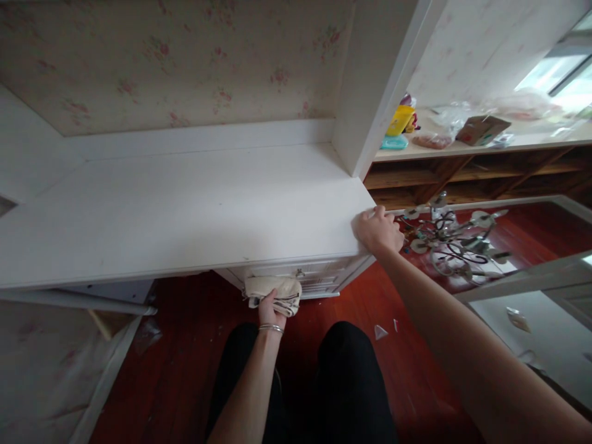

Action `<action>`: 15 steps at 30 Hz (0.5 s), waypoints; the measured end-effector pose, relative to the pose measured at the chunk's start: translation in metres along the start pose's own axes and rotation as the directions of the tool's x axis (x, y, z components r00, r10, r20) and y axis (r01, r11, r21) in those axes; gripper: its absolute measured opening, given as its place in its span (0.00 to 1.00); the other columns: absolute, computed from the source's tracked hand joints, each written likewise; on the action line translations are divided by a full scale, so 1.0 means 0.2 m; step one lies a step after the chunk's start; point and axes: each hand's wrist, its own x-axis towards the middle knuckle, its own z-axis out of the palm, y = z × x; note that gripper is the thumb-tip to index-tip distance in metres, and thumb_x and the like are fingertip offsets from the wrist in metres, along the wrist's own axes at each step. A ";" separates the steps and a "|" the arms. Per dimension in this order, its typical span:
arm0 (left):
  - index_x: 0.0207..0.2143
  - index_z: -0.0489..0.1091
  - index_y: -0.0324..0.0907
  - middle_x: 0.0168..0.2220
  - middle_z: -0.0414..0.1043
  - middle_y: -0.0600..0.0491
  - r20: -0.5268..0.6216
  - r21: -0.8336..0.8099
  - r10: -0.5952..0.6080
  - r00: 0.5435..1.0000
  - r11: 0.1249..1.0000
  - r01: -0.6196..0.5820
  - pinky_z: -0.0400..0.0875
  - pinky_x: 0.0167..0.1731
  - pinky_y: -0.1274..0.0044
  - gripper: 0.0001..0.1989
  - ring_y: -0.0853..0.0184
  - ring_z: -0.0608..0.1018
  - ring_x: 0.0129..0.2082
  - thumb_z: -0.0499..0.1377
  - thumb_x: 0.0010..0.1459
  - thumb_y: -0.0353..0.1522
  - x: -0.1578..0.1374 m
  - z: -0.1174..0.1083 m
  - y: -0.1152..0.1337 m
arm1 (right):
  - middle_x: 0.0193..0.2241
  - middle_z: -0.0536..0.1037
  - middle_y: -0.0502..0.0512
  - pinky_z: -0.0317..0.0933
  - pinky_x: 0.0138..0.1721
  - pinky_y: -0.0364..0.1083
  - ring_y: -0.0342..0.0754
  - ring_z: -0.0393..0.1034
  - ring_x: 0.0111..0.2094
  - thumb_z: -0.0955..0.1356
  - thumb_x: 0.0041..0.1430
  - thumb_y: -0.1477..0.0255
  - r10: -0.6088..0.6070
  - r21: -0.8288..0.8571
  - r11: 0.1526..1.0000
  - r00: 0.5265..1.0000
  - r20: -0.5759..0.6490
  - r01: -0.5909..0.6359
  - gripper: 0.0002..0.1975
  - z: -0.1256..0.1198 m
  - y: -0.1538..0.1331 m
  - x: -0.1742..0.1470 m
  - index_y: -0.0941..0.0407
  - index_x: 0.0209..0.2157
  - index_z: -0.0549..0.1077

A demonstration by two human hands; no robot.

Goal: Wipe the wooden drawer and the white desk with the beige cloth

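Observation:
A folded cream cloth [277,290] with dark edging is gripped in my left hand [272,313], which wears a bracelet at the wrist. The cloth is held against the drawer front [319,269] of the white desk, just below its top. My right hand [379,231] rests on the right front corner of the white desktop [222,203], with its fingers curled over the side edge. Whether anything is under those fingers is hidden. A small metal knob [300,272] shows on the drawer front beside the cloth.
A chandelier [456,240] lies on the red wooden floor [180,370] to the right. Behind it, a low shelf unit [472,169] bears a yellow container [400,120], a cardboard box [481,129] and plastic bags. A white cabinet piece [531,333] stands at lower right.

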 end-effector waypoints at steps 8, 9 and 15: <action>0.54 0.69 0.44 0.48 0.76 0.47 0.110 -0.114 0.107 0.988 0.989 -0.094 0.65 0.54 0.50 0.24 0.54 0.76 0.51 0.57 0.55 0.22 -0.28 0.17 0.25 | 0.52 0.68 0.73 0.59 0.45 0.64 0.68 0.64 0.51 0.54 0.63 0.59 -0.013 0.014 1.000 1.000 -0.017 0.013 0.27 0.01 0.00 0.00 0.58 0.57 0.64; 0.54 0.69 0.45 0.49 0.76 0.47 0.148 -0.149 0.092 0.985 0.986 -0.069 0.64 0.54 0.50 0.24 0.53 0.75 0.52 0.57 0.55 0.22 -0.32 0.21 0.24 | 0.51 0.68 0.73 0.59 0.45 0.64 0.68 0.64 0.51 0.54 0.63 0.59 -0.013 0.013 1.000 1.000 -0.023 0.013 0.27 0.01 0.00 0.00 0.58 0.57 0.64; 0.55 0.69 0.40 0.52 0.73 0.41 0.280 -0.094 -0.138 0.950 0.981 0.170 0.66 0.54 0.52 0.22 0.51 0.74 0.53 0.55 0.57 0.28 -0.50 0.40 0.00 | 0.51 0.69 0.72 0.60 0.45 0.63 0.68 0.65 0.51 0.54 0.63 0.59 -0.002 -0.008 1.000 1.000 -0.021 0.002 0.27 0.01 -0.01 0.00 0.57 0.57 0.64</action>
